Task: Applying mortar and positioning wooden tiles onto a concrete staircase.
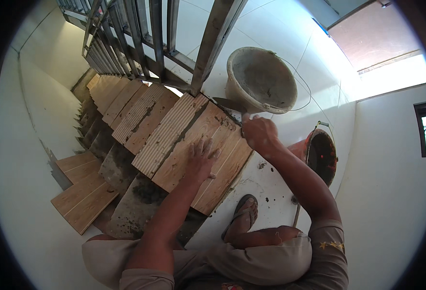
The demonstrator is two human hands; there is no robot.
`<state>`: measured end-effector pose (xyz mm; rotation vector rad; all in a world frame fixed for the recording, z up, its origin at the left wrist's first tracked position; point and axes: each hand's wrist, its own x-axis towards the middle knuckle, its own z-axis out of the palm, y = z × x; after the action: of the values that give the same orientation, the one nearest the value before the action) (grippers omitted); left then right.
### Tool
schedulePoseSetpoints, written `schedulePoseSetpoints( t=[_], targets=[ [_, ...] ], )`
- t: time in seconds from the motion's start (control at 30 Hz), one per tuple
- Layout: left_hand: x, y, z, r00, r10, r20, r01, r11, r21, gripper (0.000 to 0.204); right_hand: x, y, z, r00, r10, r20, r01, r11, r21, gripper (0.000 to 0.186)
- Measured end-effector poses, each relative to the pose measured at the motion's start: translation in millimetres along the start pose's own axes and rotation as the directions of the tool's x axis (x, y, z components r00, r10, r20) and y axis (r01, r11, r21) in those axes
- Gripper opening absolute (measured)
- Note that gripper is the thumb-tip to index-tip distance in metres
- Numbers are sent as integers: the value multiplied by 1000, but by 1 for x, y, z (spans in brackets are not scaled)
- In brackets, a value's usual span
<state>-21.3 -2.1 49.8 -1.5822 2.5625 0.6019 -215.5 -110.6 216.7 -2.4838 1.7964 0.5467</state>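
Observation:
My left hand (202, 158) rests with spread fingers on a wood-patterned stair tile (225, 181) on the top step. My right hand (258, 130) grips a metal trowel (225, 102) at the tile's far right edge, where grey mortar smears show, just below a pale plastic bucket (261, 82) with grey residue inside. Ridged light tile strips (163, 135) run along the steps beside the tile, with grey joints. A red bucket (321, 154) with a dark inside stands to the right of my right forearm.
A metal railing (201, 48) borders the stairs, which descend to the upper left. Loose wood-patterned tiles (85, 208) lie at the lower left beside bare concrete steps (140, 203) and a white wall (29, 159). A white tiled floor (329, 82) extends right; my sandalled foot (246, 212) rests beside the step.

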Motion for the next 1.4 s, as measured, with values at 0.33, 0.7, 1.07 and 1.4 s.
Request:
schedulePoseSetpoints(
  t=[0.33,0.7,1.07,1.4],
  targets=[
    [2,0,-1,999,-2,40,2,1000,-11,114,32,7,0,992,-108,72,107,994,13,16],
    [5,3,7,997,-30,65,31,999,-14,116,-73,77,-11,925,-27,379,104,978,-183,19],
    [5,2,2,997,-11,73,13,999,-38,119,-23,49,12,985,21,174,-33,997,65,20],
    [1,-1,3,995,-16,101,23,997,-72,116,-88,89,10,955,59,289,-33,995,-93,16]
  ],
)
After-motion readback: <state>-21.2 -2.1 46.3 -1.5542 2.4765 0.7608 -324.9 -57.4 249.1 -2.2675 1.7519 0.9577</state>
